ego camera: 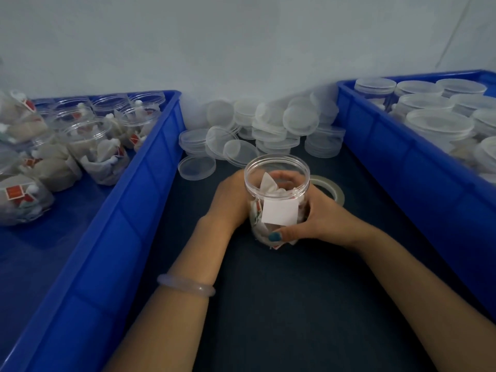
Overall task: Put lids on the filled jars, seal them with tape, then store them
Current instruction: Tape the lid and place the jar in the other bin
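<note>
A: How far along is it?
B: Partway, I'd judge: the right bin (402,146) holds lidded jars (440,122), the left bin (150,167) holds open filled ones, and the jar (280,214) in the middle of the tabletop (268,291) has no lid.
A: And the hands?
B: The left hand (230,202) and right hand (324,218) both wrap its sides. Loose lids (271,127) pile at the far edge, and the tape roll (331,187) lies just behind the jar.
A: Anything unclear?
B: Whether the stored jars carry tape is too faint to tell, and both bins are cut off
</note>
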Available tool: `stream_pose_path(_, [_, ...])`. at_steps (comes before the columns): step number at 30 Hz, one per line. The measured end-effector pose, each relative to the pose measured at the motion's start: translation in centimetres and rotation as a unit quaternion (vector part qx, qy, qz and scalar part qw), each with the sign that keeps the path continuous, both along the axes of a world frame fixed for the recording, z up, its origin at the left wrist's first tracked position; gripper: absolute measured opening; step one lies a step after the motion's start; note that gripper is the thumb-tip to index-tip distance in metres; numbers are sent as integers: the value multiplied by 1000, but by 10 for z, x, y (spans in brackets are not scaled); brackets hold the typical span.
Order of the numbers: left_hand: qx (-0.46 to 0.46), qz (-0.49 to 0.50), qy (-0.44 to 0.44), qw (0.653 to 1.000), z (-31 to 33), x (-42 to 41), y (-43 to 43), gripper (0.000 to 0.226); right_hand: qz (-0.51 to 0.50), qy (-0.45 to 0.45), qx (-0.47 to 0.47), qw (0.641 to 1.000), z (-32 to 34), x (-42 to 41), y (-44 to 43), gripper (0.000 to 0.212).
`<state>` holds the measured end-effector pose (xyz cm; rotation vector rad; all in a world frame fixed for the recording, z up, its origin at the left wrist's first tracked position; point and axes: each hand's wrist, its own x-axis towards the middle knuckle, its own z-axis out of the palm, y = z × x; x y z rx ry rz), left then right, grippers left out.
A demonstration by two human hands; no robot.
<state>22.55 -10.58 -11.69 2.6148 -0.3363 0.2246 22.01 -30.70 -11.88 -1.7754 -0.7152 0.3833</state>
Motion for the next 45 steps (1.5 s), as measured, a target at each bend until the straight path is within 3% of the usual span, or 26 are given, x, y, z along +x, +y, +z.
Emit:
stream_pose_path(4, [-10, 11, -40, 999, 0, -3, 4, 18, -3, 9, 5, 1000, 1, 0, 1, 90])
stream_pose_path(7, [-237, 68, -104, 964, 6, -1, 3, 15, -7, 16, 12, 1000, 1, -2, 2, 91])
stream_pose_path(10, [-523, 107, -163, 830, 25, -1, 6, 18, -19, 8, 14, 1000, 4, -6, 5, 96])
stream_pose_path(12, [-677, 106, -130, 717, 43, -3, 15, 32, -31, -9, 17, 999, 4, -9, 9, 100])
stream_pose_path(13, [-720, 88, -103, 680, 50, -5, 20, 36, -38, -18, 23, 999, 2, -12, 12, 100])
stream_pose_path(14, [-725, 69, -76, 681, 56, -8, 24, 35, -46, -31, 30, 998, -1, -15, 15, 100])
stream_pose_path(15, [-685, 52, -50, 725, 62, -11, 24, 33, -57, -45, 35, 997, -4, -18, 20, 99])
stream_pose_path(17, [-537, 14, 1, 844, 68, -19, 13, 26, -83, -75, 47, 993, -11, -23, 27, 96])
stream_pose_path(19, [-433, 0, 40, 901, 69, -23, -2, 14, -98, -101, 51, 989, -13, -24, 30, 92])
stream_pose_path(21, [-410, -14, 54, 910, 70, -25, -11, 9, -102, -112, 43, 988, -11, -25, 30, 92])
stream_pose_path(26, [-359, -56, 3, 932, 78, -31, -13, 26, -108, -105, 35, 988, -13, -24, 29, 91])
stream_pose_path(34, [-238, 53, -76, 967, 77, -35, -31, 53, -98, -95, 35, 990, -15, -23, 28, 87])
stream_pose_path(36, [-223, 16, -64, 973, 78, -36, -29, 50, -90, -89, 40, 991, -15, -22, 27, 85])
stream_pose_path(39, [-192, -110, 12, 975, 83, -41, -12, 20, -89, -73, 43, 992, -15, -19, 25, 83])
stream_pose_path(42, [-143, -172, 75, 972, 85, -42, 4, 53, -91, -71, 50, 992, -15, -18, 25, 84])
stream_pose_path(45, [-120, -176, 81, 974, 85, -43, 7, 64, -91, -75, 47, 992, -17, -16, 24, 86])
